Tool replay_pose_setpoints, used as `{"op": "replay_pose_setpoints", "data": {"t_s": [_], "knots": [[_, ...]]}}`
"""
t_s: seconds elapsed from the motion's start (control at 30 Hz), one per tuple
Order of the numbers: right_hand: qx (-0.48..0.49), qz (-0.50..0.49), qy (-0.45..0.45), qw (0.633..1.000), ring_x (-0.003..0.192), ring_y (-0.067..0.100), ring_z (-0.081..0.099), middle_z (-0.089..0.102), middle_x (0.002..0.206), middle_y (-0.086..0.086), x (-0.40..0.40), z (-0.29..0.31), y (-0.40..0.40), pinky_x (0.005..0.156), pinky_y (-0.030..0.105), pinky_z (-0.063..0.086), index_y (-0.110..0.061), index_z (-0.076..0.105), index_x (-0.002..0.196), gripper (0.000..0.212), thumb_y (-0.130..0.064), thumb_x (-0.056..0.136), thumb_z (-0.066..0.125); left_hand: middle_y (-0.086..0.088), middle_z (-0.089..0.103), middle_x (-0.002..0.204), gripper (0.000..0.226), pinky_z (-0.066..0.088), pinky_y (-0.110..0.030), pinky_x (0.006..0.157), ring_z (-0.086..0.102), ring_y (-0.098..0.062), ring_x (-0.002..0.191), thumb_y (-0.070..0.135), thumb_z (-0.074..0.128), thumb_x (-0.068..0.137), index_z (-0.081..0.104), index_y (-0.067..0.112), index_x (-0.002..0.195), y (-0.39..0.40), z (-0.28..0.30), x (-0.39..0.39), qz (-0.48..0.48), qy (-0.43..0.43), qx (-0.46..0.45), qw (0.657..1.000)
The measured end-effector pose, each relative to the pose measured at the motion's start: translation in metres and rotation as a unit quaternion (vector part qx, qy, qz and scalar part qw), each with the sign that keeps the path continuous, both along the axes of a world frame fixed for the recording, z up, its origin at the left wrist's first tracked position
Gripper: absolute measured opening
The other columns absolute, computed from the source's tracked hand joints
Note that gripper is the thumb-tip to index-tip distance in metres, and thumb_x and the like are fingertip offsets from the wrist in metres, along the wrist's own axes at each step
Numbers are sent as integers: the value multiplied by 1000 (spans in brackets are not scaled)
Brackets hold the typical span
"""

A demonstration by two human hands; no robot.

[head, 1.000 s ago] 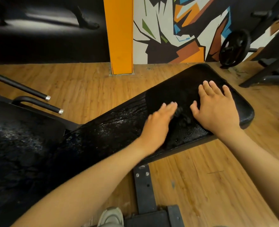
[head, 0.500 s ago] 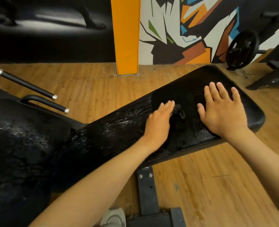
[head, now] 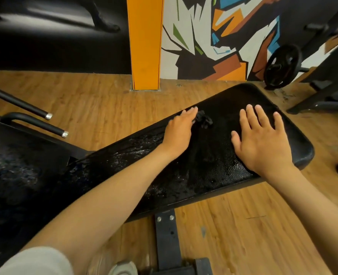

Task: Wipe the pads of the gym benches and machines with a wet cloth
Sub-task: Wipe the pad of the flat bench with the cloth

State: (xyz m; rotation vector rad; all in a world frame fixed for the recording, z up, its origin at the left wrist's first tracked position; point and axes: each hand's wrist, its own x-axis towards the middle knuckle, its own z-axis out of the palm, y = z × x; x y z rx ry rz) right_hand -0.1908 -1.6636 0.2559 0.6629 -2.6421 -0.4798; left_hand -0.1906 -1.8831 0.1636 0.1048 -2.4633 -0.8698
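A long black bench pad point(head: 219, 175) runs diagonally across the view, its surface wet and glistening. My left hand point(head: 180, 133) presses down near the pad's far edge on a small, crumpled black cloth point(head: 204, 120), which sticks out just past my fingertips. My right hand point(head: 263, 143) lies flat on the pad to the right of the cloth, fingers spread, holding nothing. Most of the cloth is hidden under my left palm.
A second wet black pad point(head: 15, 171) sits at the left, with two black handles point(head: 35, 124) behind it. An orange pillar point(head: 145, 42) stands at the wall. A weight plate point(head: 281, 66) and machine frame point(head: 327, 92) stand at the right. The bench's steel base point(head: 167, 239) is below.
My left hand has slid the cloth across the pad towards its far edge. My right hand has stayed flat on the pad.
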Motion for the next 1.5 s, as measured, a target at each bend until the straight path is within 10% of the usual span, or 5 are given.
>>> {"op": "replay_pose_setpoints", "data": {"t_s": [0.17, 1.03, 1.5], "knots": [[-1, 0, 5, 1000, 154, 33, 24, 31, 164, 17, 1, 0, 1, 122, 58, 20, -5, 32, 157, 76, -50, 101, 9, -16, 55, 148, 53, 44, -32, 112, 55, -27, 136, -4, 48, 104, 46, 14, 153, -16, 6, -38, 54, -18, 75, 996], [-5, 2, -10, 1000, 154, 33, 23, 31, 164, 17, 1, 3, 0, 122, 59, 19, -4, 32, 157, 78, -51, 99, 7, -18, 46, 155, 57, 41, -47, 117, 40, -33, 147, -7, 48, 104, 42, 15, 156, -7, 3, -17, 34, -26, 74, 996], [72, 105, -94, 987, 158, 20, 2, 11, 170, -2, 1, 5, 8, 125, 55, 3, -23, 14, 163, 77, -51, 95, -8, 6, 41, 160, 61, 42, -38, 117, 29, -11, 151, 0, 55, 103, 39, 23, 157, 75, -13, 159, -47, -11, 32, 998]]}}
